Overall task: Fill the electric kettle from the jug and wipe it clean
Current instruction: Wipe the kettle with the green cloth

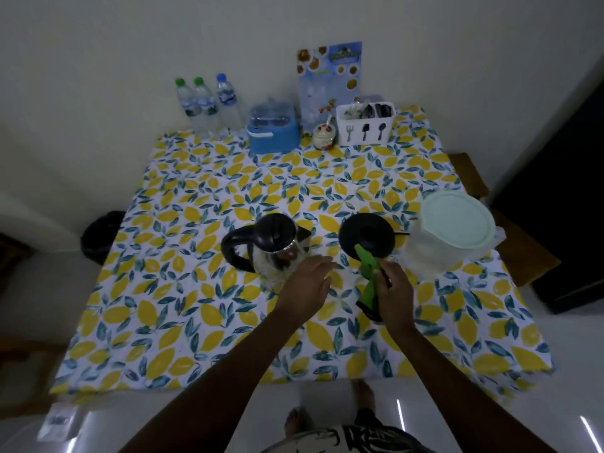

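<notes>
A glass electric kettle point(273, 248) with a black lid and handle stands on the lemon-print table, off its black round base point(367, 235), which lies just to its right. A clear plastic jug point(454, 230) with a pale green lid stands at the right. My left hand point(307, 282) rests against the kettle's lower right side, fingers loosely spread. My right hand point(394, 289) is closed on a green cloth point(368, 273) whose tip reaches onto the base's near edge.
Along the far edge stand three water bottles point(206, 101), a blue container point(273, 132), a small jar point(323, 135), a white cutlery holder point(364, 124) and an upright printed card point(330, 81). A black bin point(103, 235) sits on the floor at the left.
</notes>
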